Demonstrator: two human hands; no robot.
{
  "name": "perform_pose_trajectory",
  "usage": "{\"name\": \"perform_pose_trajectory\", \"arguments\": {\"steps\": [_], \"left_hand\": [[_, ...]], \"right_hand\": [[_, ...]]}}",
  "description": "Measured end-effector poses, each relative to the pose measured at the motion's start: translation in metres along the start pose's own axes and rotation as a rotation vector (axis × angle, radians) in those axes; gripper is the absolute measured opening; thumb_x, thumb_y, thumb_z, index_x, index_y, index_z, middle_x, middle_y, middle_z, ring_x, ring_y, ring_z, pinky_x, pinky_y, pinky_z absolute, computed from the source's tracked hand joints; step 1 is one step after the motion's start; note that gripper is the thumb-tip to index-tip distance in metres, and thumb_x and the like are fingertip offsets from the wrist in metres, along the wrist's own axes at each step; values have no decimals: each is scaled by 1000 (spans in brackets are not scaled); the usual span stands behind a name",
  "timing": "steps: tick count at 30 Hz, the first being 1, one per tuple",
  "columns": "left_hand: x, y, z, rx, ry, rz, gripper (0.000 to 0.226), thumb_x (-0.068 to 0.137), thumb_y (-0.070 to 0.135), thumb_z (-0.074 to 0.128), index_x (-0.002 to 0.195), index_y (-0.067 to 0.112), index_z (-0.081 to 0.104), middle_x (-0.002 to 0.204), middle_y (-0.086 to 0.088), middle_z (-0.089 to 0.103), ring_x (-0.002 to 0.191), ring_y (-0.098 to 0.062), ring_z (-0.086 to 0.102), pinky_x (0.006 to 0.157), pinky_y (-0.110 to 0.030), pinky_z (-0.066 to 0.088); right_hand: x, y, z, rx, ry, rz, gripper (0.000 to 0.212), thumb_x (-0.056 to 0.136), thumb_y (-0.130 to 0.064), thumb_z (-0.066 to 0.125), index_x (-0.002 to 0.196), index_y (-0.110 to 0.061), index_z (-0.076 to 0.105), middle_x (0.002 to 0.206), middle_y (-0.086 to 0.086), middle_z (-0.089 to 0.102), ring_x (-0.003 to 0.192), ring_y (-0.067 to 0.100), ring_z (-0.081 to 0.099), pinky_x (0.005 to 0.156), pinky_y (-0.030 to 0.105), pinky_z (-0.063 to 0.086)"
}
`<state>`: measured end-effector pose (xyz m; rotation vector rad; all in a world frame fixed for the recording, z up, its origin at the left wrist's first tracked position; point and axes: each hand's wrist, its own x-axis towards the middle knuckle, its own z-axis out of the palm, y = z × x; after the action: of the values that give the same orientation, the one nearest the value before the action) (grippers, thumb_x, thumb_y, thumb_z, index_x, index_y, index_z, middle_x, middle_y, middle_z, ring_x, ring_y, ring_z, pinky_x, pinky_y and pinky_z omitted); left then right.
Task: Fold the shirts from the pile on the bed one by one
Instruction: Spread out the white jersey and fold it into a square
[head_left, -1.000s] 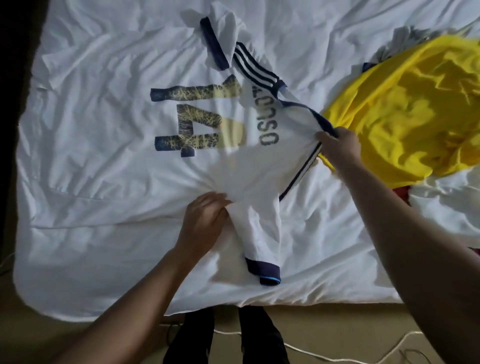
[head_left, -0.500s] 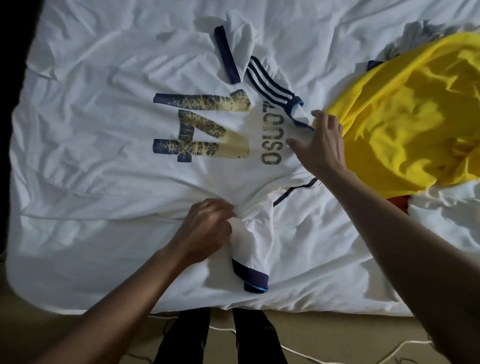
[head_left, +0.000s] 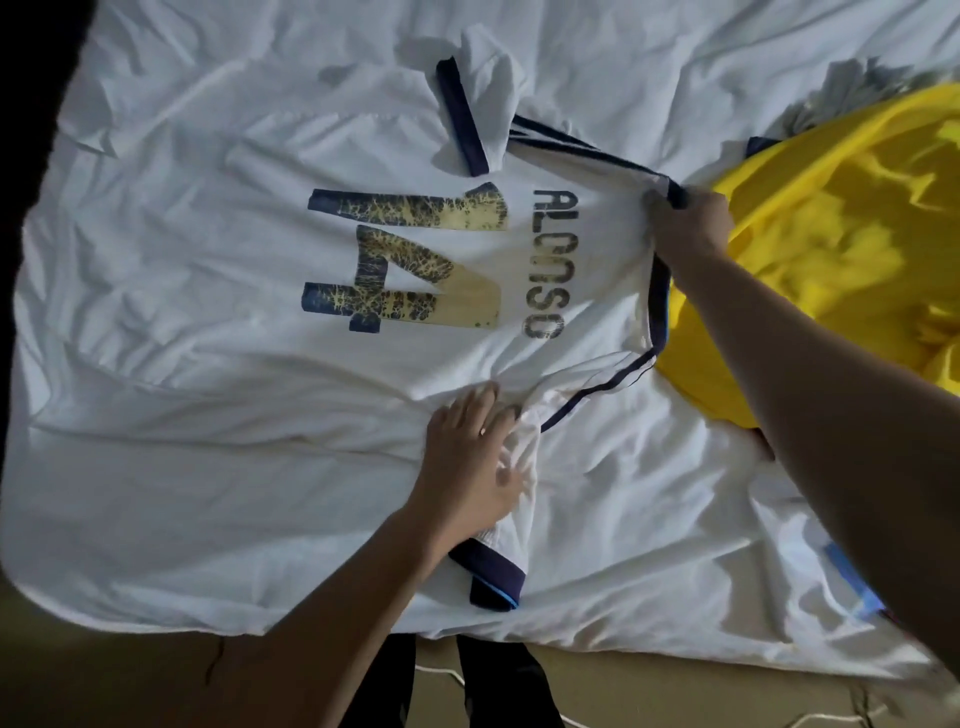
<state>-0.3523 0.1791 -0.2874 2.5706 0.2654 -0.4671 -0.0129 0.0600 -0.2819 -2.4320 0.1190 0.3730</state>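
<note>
A white football shirt (head_left: 270, 291) with dark blue trim lies back-up on the bed, its number 14 and the name ALONSO showing. My right hand (head_left: 693, 226) grips the dark collar at the shirt's right end and holds it taut. My left hand (head_left: 470, 457) lies flat, fingers spread, on the near sleeve, whose blue cuff (head_left: 491, 577) points toward me. The far sleeve (head_left: 480, 111) lies crumpled at the top. A yellow shirt (head_left: 841, 260) tops the pile at the right.
The white bed sheet (head_left: 156, 519) is wrinkled all over. Its near edge runs along the bottom, with tan floor, a white cable (head_left: 441, 671) and my dark-clothed legs below it. A grey garment (head_left: 841, 91) peeks from behind the yellow one. Darkness borders the bed's left side.
My right hand moved from the folded-over shoulder to the collar and pulled it right, so the full name shows. My left hand opened from a clench and now lies flat on the sleeve.
</note>
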Motion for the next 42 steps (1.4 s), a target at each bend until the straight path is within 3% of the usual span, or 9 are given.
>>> {"name": "perform_pose_trajectory", "arguments": {"steps": [4,8,15,21,25,30,32,36,42], "left_hand": [[-11,0,-4,-138,102,40,50,81,32,56,129,18,58,152,-3,47,146,-22,39,114,-48,38],[3,-8,-22,-237,213,-61,54,90,50,56,135,20,59,145,-3,54,138,-21,44,113,-44,35],[-8,-4,-32,-161,118,107,64,88,57,65,139,19,54,143,-2,46,136,-20,43,116,-45,35],[-74,-20,-1,-73,-73,326,92,77,78,66,149,23,52,166,-6,28,157,-25,18,127,-44,13],[-80,-38,2,-117,25,455,44,77,27,73,120,20,73,147,-6,56,142,-26,47,112,-47,40],[-51,-20,-59,-763,77,-53,19,75,15,64,89,19,75,85,6,74,84,-17,69,79,-32,55],[-15,-25,-90,-1015,169,-306,8,89,24,68,90,21,75,82,3,75,82,-20,68,73,-30,53],[51,-55,-134,-1506,104,-570,50,103,60,48,119,18,70,106,-6,78,102,-28,72,81,-40,58],[26,-102,-90,-995,-79,-530,42,88,54,70,106,16,70,92,-5,78,84,-25,75,77,-40,60]], "right_hand": [[-3,19,-7,-55,-4,39,46,93,-34,67,133,-12,62,124,9,68,118,29,60,89,31,44],[-62,10,3,-168,-10,-315,59,96,-32,67,147,-12,43,145,14,46,132,29,43,107,36,37],[-197,62,21,-247,-127,-526,54,97,-27,64,148,-19,48,159,12,36,147,35,31,118,53,33],[-238,125,16,-414,-293,-594,55,104,-32,50,157,-29,39,166,6,31,156,30,20,122,53,26],[-240,109,14,-356,-259,-530,67,94,-18,71,154,-20,45,162,9,39,153,32,28,121,51,32],[-248,97,8,-370,-316,-615,84,86,-20,80,158,-21,38,165,7,34,156,31,23,125,50,26],[-244,91,12,-390,-323,-614,82,87,-26,80,158,-23,38,165,3,35,156,31,23,123,52,27],[-230,75,26,-439,-270,-586,72,89,-36,76,151,-19,45,148,5,52,144,32,40,115,55,33],[-211,59,37,-368,-217,-454,34,95,-37,71,117,-12,65,104,7,64,105,35,58,84,42,47]]}}
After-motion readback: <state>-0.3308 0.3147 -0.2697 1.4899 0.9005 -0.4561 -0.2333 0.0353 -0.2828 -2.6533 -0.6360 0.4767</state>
